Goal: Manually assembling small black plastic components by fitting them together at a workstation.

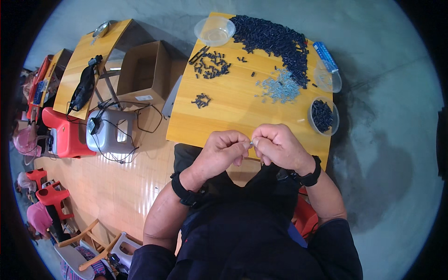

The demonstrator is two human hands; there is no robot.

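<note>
Above the table's near edge, my left hand (pixel 221 152) and my right hand (pixel 279 147) meet fingertip to fingertip. Both pinch a tiny shiny metal piece (pixel 251 143); its exact kind is too small to make out. Beyond them on the wooden table (pixel 224 122) lies a loose heap of small silvery metal pieces (pixel 280 87). A large spread of short black cylindrical pieces (pixel 275 39) covers the far right. Further left sit a smaller group of black pieces (pixel 213 65) and a little cluster of dark pieces with light ends (pixel 201 101).
A clear bowl (pixel 215 38) stands at the far left corner. At the right edge are a tub of black pieces (pixel 322 116), a clear lid (pixel 329 80) and a blue box (pixel 325 57). Black snips (pixel 198 55) lie at the left edge. Stools, a cardboard box (pixel 142 72) and other people are leftward.
</note>
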